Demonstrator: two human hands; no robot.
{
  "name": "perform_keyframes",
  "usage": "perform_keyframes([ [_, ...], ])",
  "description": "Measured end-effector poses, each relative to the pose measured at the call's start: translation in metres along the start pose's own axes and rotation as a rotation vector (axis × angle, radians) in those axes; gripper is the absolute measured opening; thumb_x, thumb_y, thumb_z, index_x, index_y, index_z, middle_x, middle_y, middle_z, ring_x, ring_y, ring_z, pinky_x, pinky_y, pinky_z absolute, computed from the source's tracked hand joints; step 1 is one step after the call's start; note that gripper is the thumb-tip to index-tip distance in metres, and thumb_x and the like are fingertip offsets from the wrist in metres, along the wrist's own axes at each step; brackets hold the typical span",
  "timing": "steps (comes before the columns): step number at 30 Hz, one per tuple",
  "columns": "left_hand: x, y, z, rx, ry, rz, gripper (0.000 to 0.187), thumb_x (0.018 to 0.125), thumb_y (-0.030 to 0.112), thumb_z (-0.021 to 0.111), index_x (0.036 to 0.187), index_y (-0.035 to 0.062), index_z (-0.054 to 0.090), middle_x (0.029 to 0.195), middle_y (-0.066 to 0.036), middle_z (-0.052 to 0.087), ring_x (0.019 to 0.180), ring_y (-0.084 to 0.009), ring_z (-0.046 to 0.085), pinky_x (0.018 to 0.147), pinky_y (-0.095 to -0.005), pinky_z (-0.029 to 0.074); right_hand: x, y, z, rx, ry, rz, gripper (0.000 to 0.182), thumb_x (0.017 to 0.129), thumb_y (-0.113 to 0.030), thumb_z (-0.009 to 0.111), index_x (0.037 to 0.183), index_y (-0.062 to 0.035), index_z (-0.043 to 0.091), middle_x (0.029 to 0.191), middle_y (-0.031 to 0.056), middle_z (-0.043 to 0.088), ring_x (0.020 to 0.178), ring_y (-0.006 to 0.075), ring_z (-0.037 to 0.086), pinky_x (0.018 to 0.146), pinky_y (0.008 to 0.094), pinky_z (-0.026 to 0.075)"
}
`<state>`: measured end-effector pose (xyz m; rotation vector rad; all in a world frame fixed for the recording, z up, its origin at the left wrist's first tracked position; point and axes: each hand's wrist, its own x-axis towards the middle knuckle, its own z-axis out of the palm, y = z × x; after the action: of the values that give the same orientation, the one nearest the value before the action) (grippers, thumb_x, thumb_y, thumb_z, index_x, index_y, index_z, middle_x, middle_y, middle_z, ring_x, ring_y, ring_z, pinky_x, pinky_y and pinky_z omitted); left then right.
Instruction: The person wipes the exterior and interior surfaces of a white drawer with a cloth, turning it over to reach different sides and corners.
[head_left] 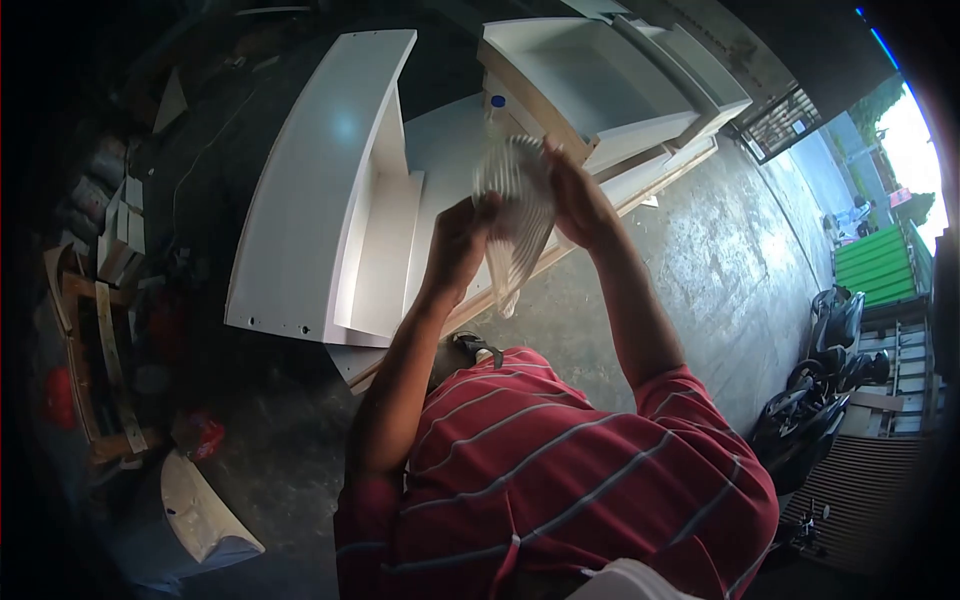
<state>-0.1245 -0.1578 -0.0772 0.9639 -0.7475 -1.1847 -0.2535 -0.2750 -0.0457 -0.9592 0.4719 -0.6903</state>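
Note:
In front of my chest, both hands hold a see-through, striped piece of thin plastic [520,205], smeared by motion. It looks like a bag, but I cannot make out its contents. My left hand [462,240] is closed on its left side, the thumb against it. My right hand [578,198] grips the upper right edge with bent fingers. Just above the plastic shows a blue cap [498,101]; what lies under the cap is mostly hidden. Behind the hands is a large white furniture piece [325,160] with a curved panel and an inner shelf.
Another white, box-like unit [590,70] with wooden edges adjoins it at the back. Wood scraps and a wooden frame [105,360] lie on the left. A curved board [205,510] is at the lower left. Motorcycles [815,390] stand at the right, near a green container [880,265].

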Motion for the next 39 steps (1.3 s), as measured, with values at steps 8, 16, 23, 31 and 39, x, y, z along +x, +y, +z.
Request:
perform_keyframes([
  [8,0.008,0.002,-0.018,0.229,0.136,0.232,0.019,0.098,0.020,0.061,0.099,0.0034,0.069,0.083,0.003,0.065,0.075,-0.0026,0.057,0.069,-0.0212,0.047,-0.021,0.010,-0.029,-0.405,0.075,0.056,0.043,0.084,-0.016,0.075,0.117,0.0064,0.060,0.102,0.0108,0.068,0.089,0.0168,0.067,0.079,0.0310,0.054],
  [16,0.009,0.005,-0.026,0.052,0.277,0.169,0.015,0.095,0.016,0.064,0.097,0.0018,0.066,0.073,0.007,0.059,0.063,-0.0013,0.047,0.061,-0.0185,0.040,-0.008,0.015,-0.013,0.035,0.110,0.028,0.041,0.086,-0.009,0.071,0.122,0.0048,0.056,0.096,0.0108,0.068,0.083,0.0159,0.067,0.080,0.0299,0.054],
  [23,0.005,0.020,-0.035,0.169,0.300,0.286,0.021,0.095,0.010,0.064,0.113,0.0014,0.057,0.090,-0.003,0.066,0.084,-0.0072,0.059,0.079,-0.0212,0.047,0.002,0.008,-0.018,-0.715,-0.019,-0.179,0.044,0.090,-0.013,0.069,0.130,-0.0012,0.056,0.086,0.0057,0.065,0.083,0.0127,0.063,0.073,0.0289,0.051],
  [31,0.015,0.045,-0.027,0.674,0.364,0.558,0.017,0.096,0.011,0.060,0.108,0.0004,0.065,0.092,-0.011,0.069,0.078,-0.0130,0.066,0.070,-0.0258,0.051,0.002,-0.037,0.000,-1.533,-0.087,-0.680,0.027,0.088,-0.014,0.068,0.112,-0.0013,0.069,0.100,0.0110,0.065,0.082,0.0239,0.064,0.074,0.0352,0.051],
  [39,0.041,0.037,-0.026,0.569,0.146,0.735,0.119,0.059,0.046,0.091,0.149,0.0052,0.025,0.149,-0.021,0.033,0.139,-0.0342,0.034,0.109,-0.0547,0.032,0.008,-0.087,0.030,-1.061,-0.144,-0.382,0.044,0.099,-0.038,0.050,0.120,-0.0002,0.061,0.085,0.0080,0.065,0.076,0.0117,0.059,0.074,0.0292,0.050],
])
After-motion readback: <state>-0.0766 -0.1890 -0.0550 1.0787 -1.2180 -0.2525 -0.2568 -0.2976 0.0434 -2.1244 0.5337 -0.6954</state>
